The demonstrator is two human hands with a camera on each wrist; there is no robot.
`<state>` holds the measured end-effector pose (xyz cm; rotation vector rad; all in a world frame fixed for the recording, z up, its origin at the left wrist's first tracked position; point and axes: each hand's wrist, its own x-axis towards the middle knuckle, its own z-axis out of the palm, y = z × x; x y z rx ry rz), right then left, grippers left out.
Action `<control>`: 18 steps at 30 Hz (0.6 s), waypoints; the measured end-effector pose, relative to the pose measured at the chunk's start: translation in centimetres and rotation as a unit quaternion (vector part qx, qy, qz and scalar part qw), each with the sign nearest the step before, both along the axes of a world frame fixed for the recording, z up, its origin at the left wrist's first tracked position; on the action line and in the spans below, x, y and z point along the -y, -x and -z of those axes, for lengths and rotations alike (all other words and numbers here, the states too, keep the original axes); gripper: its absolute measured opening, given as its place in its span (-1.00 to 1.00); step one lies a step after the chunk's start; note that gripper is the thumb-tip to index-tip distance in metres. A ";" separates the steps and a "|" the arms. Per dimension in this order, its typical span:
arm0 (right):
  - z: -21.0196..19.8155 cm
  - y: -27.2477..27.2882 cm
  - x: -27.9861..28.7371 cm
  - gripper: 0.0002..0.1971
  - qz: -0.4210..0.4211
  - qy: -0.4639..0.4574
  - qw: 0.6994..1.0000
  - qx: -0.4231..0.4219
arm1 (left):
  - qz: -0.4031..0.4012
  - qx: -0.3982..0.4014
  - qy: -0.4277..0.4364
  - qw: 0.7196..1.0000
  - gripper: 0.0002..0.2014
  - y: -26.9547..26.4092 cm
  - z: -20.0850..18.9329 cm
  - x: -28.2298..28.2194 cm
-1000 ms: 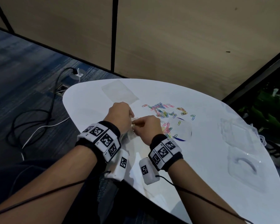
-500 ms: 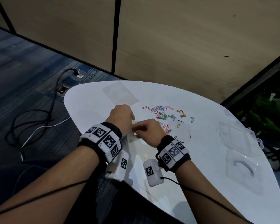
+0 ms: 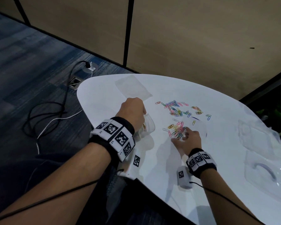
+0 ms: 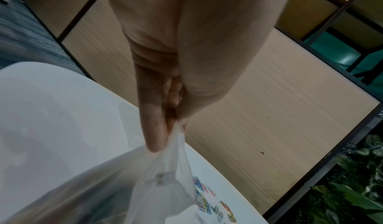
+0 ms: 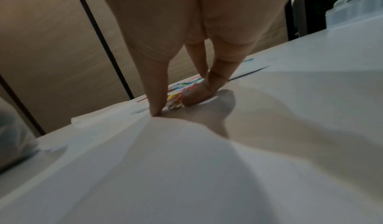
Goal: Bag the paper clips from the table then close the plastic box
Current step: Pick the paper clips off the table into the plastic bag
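Observation:
Colourful paper clips (image 3: 178, 109) lie scattered on the white table (image 3: 209, 184), with a denser cluster (image 3: 176, 131) nearer me. My left hand (image 3: 133, 111) pinches the rim of a clear plastic bag (image 3: 147, 127) and holds it up just left of the clips; in the left wrist view the bag (image 4: 161, 186) hangs from the left hand's (image 4: 167, 129) thumb and fingers. My right hand (image 3: 179, 137) is down on the near cluster. In the right wrist view the right hand's (image 5: 174, 106) thumb and a curled fingertip pinch a few clips against the table. The clear plastic box (image 3: 258, 137) lies open at the right.
A second flat clear bag (image 3: 133, 87) lies at the table's far left. A clear sheet with a dark blue line (image 3: 199, 127) sits under part of the clips. The box's lid half with a handle (image 3: 266, 172) is near the right edge. Cables run across the floor (image 3: 47, 111).
My right hand has left the bag's mouth and moved right and forward onto the near cluster of clips. The left hand stays put, still holding the bag.

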<state>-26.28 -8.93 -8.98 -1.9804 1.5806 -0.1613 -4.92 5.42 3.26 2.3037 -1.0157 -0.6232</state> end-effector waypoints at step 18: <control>-0.5 -3.9 4.7 -0.87 -0.032 0.059 0.993 -0.092 | 0.036 0.024 -0.076 0.996 -0.81 0.7 0.5 1.0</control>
